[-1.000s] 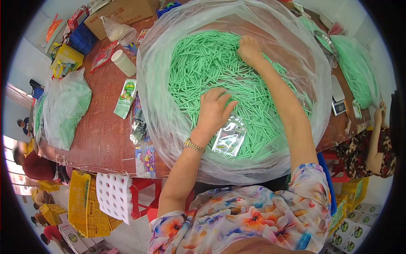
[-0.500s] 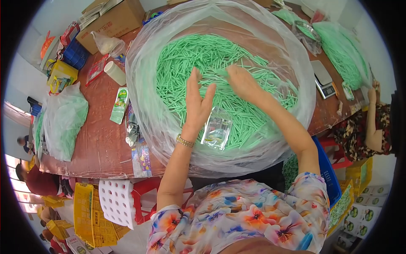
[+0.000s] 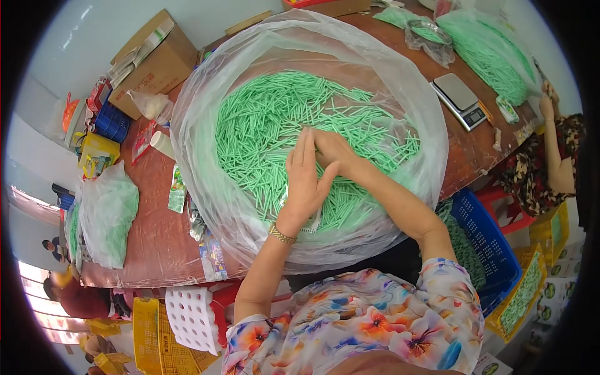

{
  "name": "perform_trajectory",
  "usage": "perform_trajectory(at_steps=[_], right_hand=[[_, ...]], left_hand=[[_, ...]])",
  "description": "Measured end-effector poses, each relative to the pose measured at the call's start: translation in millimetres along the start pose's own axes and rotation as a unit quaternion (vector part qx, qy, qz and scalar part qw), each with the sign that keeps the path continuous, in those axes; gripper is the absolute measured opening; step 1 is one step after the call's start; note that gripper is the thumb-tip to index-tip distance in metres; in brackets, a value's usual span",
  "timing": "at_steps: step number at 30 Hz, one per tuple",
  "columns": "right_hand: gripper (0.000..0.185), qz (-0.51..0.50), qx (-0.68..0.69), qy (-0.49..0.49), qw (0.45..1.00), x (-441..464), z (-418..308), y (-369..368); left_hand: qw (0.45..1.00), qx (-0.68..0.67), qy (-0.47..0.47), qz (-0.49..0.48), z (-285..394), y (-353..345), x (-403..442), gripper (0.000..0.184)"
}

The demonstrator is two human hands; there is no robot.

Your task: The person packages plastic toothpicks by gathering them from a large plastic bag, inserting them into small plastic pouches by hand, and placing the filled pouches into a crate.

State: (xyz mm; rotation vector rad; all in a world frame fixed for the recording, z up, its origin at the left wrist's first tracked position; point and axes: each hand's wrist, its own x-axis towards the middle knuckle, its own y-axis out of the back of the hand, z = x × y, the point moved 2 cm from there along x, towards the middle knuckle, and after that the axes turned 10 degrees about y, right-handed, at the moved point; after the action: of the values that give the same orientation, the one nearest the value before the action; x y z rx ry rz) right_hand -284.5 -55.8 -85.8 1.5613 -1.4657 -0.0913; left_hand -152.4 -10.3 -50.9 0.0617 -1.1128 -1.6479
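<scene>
A large clear plastic bag (image 3: 412, 75), its mouth spread wide, holds a heap of thin light-green sticks (image 3: 269, 103). Over the heap, my left hand (image 3: 306, 181) is open, with fingers straight and the thumb held apart. My right hand (image 3: 337, 150) meets it at the fingers, curled inward. Its fingertips are tucked behind my left hand, so anything inside them is hidden. A silvery printed packet (image 3: 314, 223) lies on the sticks below, mostly covered by my left hand and wrist.
A digital scale (image 3: 459, 100) stands right of the bag, near another bag of green sticks (image 3: 490, 59). At left are a filled plastic bag (image 3: 107, 212), a white cup (image 3: 162, 144) and a green packet (image 3: 177, 190). A blue crate (image 3: 494, 250) sits below the table; a co-worker (image 3: 540, 162) is at right.
My right hand has moved down and left to meet my left hand, which has shifted slightly down and right. The packet is now mostly covered. The whole view has tilted a little.
</scene>
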Motion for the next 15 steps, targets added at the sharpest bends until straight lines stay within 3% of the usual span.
perform_trajectory(at_steps=[2, 4, 6, 8, 9, 10, 11, 13, 14, 15], right_hand=[[0.031, 0.055, -0.001, -0.034, 0.998, 1, -13, 21], [0.044, 0.134, 0.019, -0.067, 0.989, 5, -11, 31], [0.042, 0.133, 0.117, -0.115, 0.977, 4, -16, 41], [0.042, 0.146, 0.130, -0.084, 0.977, 4, -11, 34], [0.039, 0.182, 0.151, -0.010, 0.972, 7, -12, 31], [0.037, 0.216, 0.170, 0.064, 0.959, 7, -13, 29], [0.031, 0.204, 0.183, 0.042, 0.961, 4, -12, 28], [0.028, 0.224, 0.138, 0.077, 0.962, 5, -13, 28], [0.025, 0.244, 0.091, 0.111, 0.959, 5, -14, 29], [0.025, 0.242, 0.091, 0.110, 0.960, 4, -15, 28]], left_hand=[[0.999, -0.037, 0.023, -0.001, -4, 9, 4, 0.065], [0.988, -0.132, 0.071, 0.040, -8, 21, 9, 0.063], [0.937, -0.296, 0.171, 0.071, -14, 20, 13, 0.062], [0.879, -0.394, 0.268, 0.025, -11, 10, 14, 0.062], [0.852, -0.417, 0.316, -0.007, -8, 5, 15, 0.061], [0.830, -0.444, 0.332, -0.064, -5, -1, 17, 0.062], [0.830, -0.443, 0.332, -0.063, 0, -5, 19, 0.062], [0.706, -0.615, 0.326, -0.127, 14, -18, 22, 0.062], [0.690, -0.622, 0.349, -0.125, 12, -22, 25, 0.049], [0.688, -0.623, 0.350, -0.125, 16, -24, 27, 0.049]])
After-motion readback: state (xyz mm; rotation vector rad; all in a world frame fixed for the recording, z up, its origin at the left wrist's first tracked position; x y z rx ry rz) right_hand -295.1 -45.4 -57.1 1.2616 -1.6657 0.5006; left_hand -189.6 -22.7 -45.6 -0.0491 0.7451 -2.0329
